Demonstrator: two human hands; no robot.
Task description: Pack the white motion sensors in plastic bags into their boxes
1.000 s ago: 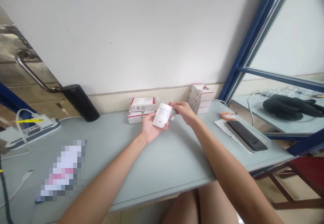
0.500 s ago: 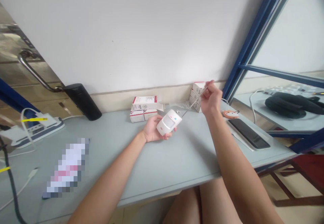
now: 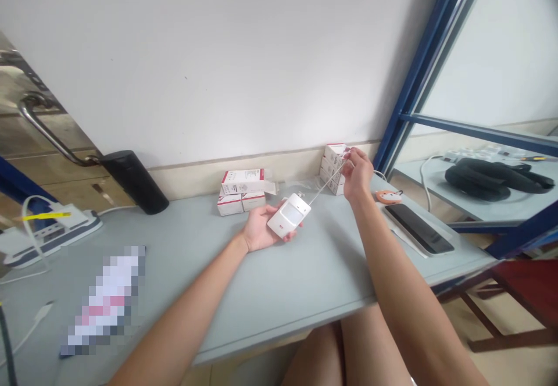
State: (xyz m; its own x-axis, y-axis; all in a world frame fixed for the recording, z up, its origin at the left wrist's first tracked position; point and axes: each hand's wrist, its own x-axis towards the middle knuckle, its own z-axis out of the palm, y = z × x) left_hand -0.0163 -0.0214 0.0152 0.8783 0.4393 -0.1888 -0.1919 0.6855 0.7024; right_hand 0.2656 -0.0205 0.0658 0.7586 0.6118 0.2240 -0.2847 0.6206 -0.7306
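Note:
My left hand [image 3: 258, 229] is closed around a white motion sensor [image 3: 288, 216], a small box with a pale window on its front. It is held tilted above the grey table. A thin white cable [image 3: 328, 181] stretches from the sensor's upper end to my right hand [image 3: 358, 174]. The fingers of that hand are pinched on the cable, in front of a stack of small boxes [image 3: 332, 168]. A small metal piece shows at the sensor's top edge. The back of the sensor is hidden.
White-and-red boxes [image 3: 242, 190] lie behind my left hand. A phone [image 3: 418, 229] and an orange-and-white object [image 3: 389, 196] are on the right. At left stand a black cylinder [image 3: 135, 181] and a power strip [image 3: 54, 238]. A blue frame [image 3: 414, 78] borders the table's right side.
The view has turned slightly to the right. Both hands keep their holds, with the cable still stretched between them. Small red and green spots on the sensor's face no longer show.

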